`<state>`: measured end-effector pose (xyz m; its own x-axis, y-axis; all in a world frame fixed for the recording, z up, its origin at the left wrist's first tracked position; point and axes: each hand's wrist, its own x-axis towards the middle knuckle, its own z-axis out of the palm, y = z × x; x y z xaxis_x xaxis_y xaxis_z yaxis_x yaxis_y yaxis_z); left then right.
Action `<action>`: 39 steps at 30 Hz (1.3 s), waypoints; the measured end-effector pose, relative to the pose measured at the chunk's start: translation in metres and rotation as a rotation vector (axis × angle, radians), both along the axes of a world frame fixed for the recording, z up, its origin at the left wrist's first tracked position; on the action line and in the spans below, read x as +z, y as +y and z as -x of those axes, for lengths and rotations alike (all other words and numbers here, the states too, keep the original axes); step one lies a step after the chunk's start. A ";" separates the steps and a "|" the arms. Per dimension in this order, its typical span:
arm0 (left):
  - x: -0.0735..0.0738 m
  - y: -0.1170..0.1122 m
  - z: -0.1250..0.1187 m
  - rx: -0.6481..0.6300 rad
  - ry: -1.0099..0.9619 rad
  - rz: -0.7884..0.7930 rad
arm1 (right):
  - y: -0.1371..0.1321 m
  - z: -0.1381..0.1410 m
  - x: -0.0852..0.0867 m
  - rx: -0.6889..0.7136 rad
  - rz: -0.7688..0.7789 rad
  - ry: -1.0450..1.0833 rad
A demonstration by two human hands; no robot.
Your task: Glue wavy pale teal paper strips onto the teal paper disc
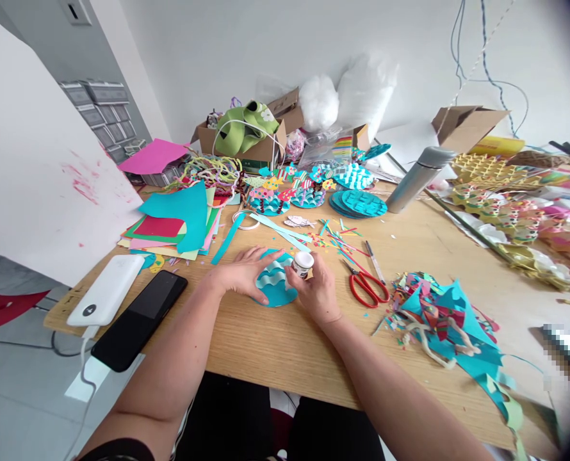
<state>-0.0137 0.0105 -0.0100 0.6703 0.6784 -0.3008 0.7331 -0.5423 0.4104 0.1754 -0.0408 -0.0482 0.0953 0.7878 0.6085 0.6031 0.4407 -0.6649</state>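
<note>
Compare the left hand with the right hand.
The left hand is spread; the right hand is curled. The left hand lies at the blue disc's edge, while the right hand grips a bottle. Both are bare.

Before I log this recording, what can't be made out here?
Head view: print on the white bottle, small and partly behind the right hand.
Head view: part of the blue disc, under the left hand.
Head view: the dark-edged object, pixelated and cut off by the right edge.
</note>
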 end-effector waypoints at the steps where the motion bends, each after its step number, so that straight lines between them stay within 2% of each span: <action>1: 0.000 0.000 0.000 -0.003 -0.007 0.000 | 0.000 0.000 0.000 -0.004 -0.001 -0.001; 31: -0.001 0.001 0.001 -0.026 -0.014 0.006 | 0.001 0.000 0.001 0.032 0.026 0.001; 39: 0.000 0.000 0.000 -0.024 0.005 -0.002 | -0.001 0.000 0.004 -0.039 0.005 0.037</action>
